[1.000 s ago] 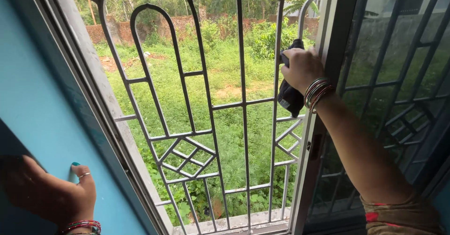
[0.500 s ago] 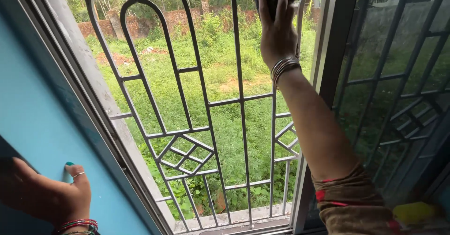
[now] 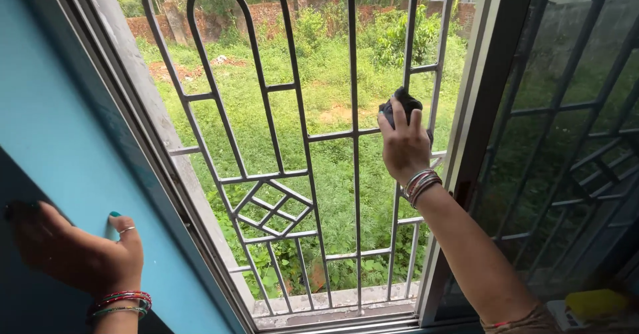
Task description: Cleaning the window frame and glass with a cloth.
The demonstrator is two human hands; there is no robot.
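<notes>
My right hand (image 3: 402, 146) presses a dark cloth (image 3: 402, 104) against a vertical bar of the grey metal window grille (image 3: 301, 141), about halfway up on its right side. Bangles circle that wrist. My left hand (image 3: 76, 253) lies flat on the turquoise wall (image 3: 60, 147) at the lower left, fingers spread, with a ring and bangles on it; it holds nothing.
A sliding glass pane in a dark frame (image 3: 489, 107) stands right of the opening, with more grille behind it. A concrete sill (image 3: 333, 301) runs along the bottom. Outside lie grass, shrubs and a brick wall. A yellow object (image 3: 589, 302) sits at the lower right.
My right hand has come down with the cloth from the top of the grille to mid-height on the same bar. The left hand stays on the wall.
</notes>
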